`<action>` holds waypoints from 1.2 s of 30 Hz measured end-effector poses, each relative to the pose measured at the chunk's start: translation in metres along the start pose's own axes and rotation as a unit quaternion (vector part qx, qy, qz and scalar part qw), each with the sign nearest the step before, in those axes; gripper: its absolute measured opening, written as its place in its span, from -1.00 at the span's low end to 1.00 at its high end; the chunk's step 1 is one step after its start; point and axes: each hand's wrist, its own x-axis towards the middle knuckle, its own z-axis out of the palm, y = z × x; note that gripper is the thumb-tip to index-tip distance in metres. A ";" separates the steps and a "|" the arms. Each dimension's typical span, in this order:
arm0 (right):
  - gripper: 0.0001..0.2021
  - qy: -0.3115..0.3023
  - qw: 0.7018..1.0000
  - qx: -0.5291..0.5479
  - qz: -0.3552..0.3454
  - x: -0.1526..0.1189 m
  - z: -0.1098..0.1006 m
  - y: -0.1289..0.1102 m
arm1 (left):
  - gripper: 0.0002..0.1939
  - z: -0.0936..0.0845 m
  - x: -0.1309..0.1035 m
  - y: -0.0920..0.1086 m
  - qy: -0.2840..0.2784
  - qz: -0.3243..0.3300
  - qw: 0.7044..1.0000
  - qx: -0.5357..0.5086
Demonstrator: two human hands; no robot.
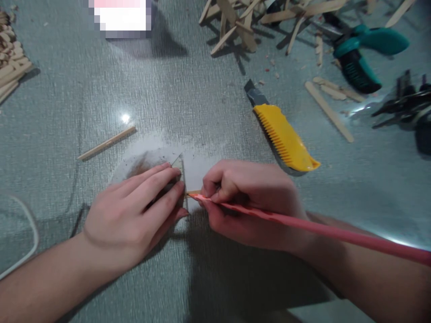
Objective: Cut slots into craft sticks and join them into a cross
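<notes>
My left hand [134, 208] presses down on a clear set square [181, 163], whose marked edge shows past the fingertips. The rest of the set square is hidden under the fingers. In my right hand [251, 202] is a long pink pencil [303, 224], pinched near its sharpened end. Its tip touches or nearly touches a thin wooden stick [193, 192] at the set square's edge. Most of that stick is covered by my hands. Beneath lies a whitish, dark-smudged patch [158, 150] on the table.
A yellow utility knife [286, 137] lies beyond my right hand, blade out. Green-handled pliers [360, 49], dark tools [407, 101] and joined craft sticks [235, 27] are at the back right. A loose stick [107, 143] rests left, near a stick pile [11, 63] and white cable [32, 224].
</notes>
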 end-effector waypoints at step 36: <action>-0.71 -0.017 0.999 0.046 0.006 0.000 -0.002 0.002 | -0.81 -0.001 0.000 0.001 0.014 -0.023 1.000 0.010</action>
